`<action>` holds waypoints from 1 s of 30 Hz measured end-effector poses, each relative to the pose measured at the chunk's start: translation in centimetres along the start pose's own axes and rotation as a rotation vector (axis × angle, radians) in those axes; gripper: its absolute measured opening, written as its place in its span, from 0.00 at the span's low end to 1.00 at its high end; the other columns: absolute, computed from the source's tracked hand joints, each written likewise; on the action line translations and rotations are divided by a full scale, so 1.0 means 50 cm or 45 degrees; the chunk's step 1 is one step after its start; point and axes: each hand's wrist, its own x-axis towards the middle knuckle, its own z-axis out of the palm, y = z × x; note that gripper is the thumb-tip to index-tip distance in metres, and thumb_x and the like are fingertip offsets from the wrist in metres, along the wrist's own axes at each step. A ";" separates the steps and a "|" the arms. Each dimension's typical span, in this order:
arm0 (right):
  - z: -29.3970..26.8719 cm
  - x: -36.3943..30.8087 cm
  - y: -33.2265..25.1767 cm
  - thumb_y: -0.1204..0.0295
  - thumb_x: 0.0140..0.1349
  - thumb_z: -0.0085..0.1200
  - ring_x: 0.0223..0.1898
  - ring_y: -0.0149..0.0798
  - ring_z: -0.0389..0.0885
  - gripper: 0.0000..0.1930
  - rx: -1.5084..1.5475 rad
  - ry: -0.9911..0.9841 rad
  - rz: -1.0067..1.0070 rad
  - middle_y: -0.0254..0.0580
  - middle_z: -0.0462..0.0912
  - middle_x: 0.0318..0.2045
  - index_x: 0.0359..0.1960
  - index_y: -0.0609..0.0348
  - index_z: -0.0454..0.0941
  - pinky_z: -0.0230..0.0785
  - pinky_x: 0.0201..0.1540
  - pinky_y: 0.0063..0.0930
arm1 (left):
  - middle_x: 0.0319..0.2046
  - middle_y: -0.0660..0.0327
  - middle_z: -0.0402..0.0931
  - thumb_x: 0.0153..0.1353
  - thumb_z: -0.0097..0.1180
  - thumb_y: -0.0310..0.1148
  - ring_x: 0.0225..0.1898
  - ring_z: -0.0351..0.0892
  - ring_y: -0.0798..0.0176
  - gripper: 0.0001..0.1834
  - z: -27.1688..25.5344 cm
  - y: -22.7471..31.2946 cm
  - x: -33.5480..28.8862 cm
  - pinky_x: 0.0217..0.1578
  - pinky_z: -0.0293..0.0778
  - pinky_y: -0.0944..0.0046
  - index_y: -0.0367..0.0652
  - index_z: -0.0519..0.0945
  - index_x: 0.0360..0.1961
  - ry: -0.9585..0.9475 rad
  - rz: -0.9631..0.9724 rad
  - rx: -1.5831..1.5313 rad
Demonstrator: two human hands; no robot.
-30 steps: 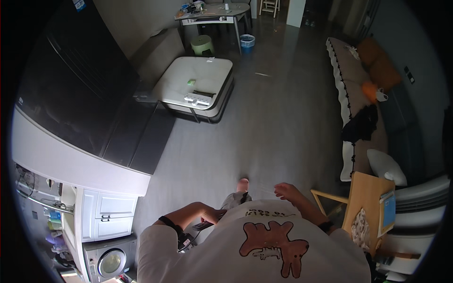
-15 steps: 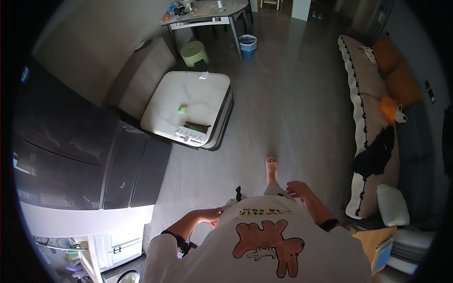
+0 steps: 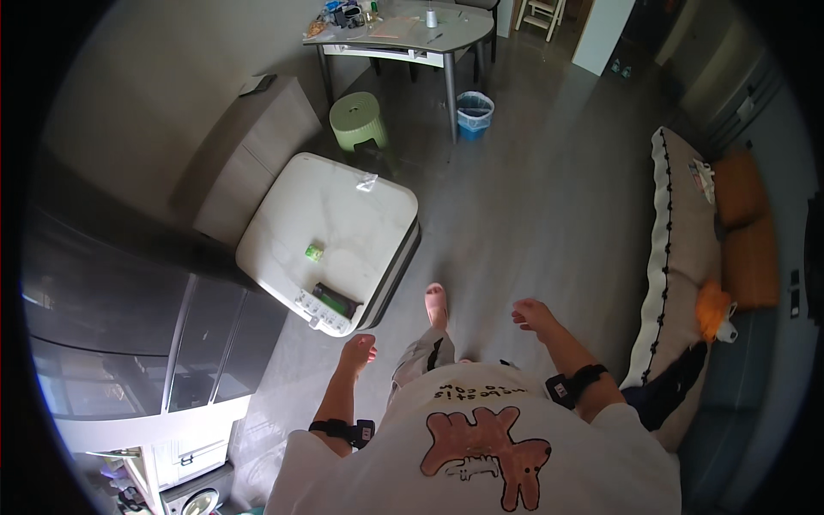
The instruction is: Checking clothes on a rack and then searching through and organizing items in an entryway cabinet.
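Observation:
My left hand [image 3: 359, 352] hangs in front of me at the near corner of the white-topped low table [image 3: 292, 202], apart from it. Its fingers are curled in, and nothing shows in them. Over the floor, forward and to the right of my body, my right hand [image 3: 534, 315] is held with its fingers loosely bent and a little apart. It holds nothing. On the low table, nearest my left hand, lie a white power strip [image 3: 321, 312] and a dark green-and-black item [image 3: 335, 299]. A small green packet [image 3: 313, 252] and a crumpled clear wrapper [image 3: 366, 182] lie farther back.
A green stool [image 3: 356, 118] and a blue lined bin [image 3: 474, 116] stand by the far table [image 3: 403, 36], which bears small clutter. Along the right runs a sofa [image 3: 678, 257] with orange cushions [image 3: 747, 227]. Dark cabinets [image 3: 112, 318] flank the left. My foot wears a pink slipper [image 3: 436, 296].
My left hand has come away from my waist, forward toward the low table. My right hand has moved slightly forward. The low table and far furniture now appear nearer, and my stride has shifted.

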 end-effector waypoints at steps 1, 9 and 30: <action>-0.013 0.031 -0.032 0.56 0.65 0.54 0.43 0.37 0.80 0.18 -0.016 0.005 -0.002 0.39 0.81 0.41 0.48 0.55 0.75 0.72 0.46 0.35 | 0.29 0.60 0.79 0.65 0.55 0.42 0.30 0.78 0.65 0.16 0.017 0.026 0.035 0.34 0.76 0.64 0.42 0.79 0.45 -0.040 -0.065 -0.154; -0.044 0.320 -0.354 0.60 0.62 0.56 0.41 0.37 0.81 0.14 0.289 0.086 0.180 0.38 0.81 0.39 0.46 0.52 0.75 0.73 0.46 0.37 | 0.25 0.63 0.74 0.63 0.56 0.39 0.24 0.73 0.68 0.12 -0.039 0.366 0.385 0.27 0.73 0.67 0.42 0.80 0.40 -0.026 -0.065 -0.469; 0.657 1.396 -1.265 0.61 0.63 0.54 0.34 0.31 0.82 0.12 -0.911 -0.681 -0.371 0.34 0.83 0.35 0.44 0.51 0.79 0.73 0.34 0.28 | 0.16 0.70 0.60 0.63 0.54 0.32 0.16 0.60 0.75 0.07 -0.127 0.813 0.683 0.29 0.73 0.66 0.39 0.78 0.36 0.820 -0.371 -1.489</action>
